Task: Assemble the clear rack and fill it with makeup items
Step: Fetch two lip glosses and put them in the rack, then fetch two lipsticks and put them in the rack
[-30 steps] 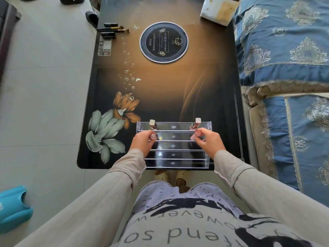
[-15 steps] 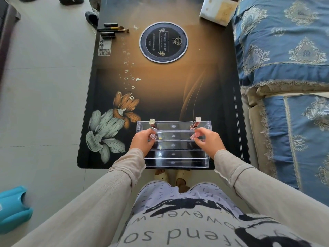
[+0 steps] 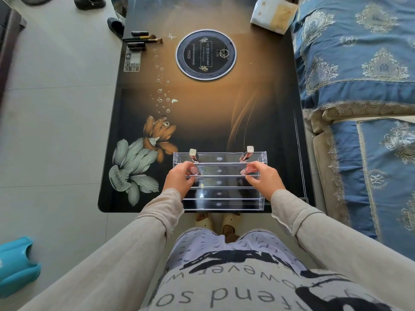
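The left hand (image 3: 178, 179) and right hand (image 3: 266, 179) each pinch a lipstick (image 3: 193, 170) at the clear rack (image 3: 219, 204), seemingly light, rigid, slippery: best gripped by its side walls

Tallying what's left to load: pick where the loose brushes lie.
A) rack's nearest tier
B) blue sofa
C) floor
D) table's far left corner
D: the brushes lie with two dark tubes at the far left corner of the table, well away from the clear rack.
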`<state>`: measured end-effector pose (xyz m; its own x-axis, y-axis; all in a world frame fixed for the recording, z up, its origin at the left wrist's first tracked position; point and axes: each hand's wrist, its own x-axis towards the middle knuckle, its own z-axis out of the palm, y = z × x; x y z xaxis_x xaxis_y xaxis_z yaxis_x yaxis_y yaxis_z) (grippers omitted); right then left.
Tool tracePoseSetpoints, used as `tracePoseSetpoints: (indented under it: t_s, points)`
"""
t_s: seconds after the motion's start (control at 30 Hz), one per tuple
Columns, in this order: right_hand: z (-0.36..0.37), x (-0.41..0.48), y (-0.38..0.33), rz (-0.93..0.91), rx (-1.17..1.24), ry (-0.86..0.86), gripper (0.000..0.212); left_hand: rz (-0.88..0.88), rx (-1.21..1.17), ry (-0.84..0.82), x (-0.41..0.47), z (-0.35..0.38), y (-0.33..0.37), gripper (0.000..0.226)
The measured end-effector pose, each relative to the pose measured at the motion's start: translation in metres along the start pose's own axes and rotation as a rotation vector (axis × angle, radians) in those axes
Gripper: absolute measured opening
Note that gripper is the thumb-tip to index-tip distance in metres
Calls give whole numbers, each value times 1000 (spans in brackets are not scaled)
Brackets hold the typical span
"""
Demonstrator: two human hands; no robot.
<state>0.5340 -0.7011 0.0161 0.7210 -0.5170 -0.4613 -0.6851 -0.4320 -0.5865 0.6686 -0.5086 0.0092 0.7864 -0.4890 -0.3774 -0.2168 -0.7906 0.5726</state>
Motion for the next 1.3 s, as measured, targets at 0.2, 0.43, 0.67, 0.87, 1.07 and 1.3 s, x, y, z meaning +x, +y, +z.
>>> tracePoseSetpoints:
  t_s: [0.2, 0.43, 0.67, 0.87, 1.07, 1.3]
  points:
    - [2, -23, 17, 121, 50, 20, 36, -108, -62, 69, -22, 5, -15, 41]
    - [22, -88, 75, 419, 44, -73, 23, -321, -34, -163, -83, 19, -72, 14]
    - [44, -110, 98, 641, 23, -309, 24, -484, 28, -277, -129, 19, -117, 16]
    - [38, -75, 80, 513, -247, -477, 27, -725, -247, -112, -158, 24, -119, 20]
    - [58, -51, 36, 157, -551, -679, 26, -1020, -482, 30, -232, 76, -110, 20]
    - [113, -44, -29, -206, -719, -844, 15, -1234, -600, -136, -318, 139, -85, 27]
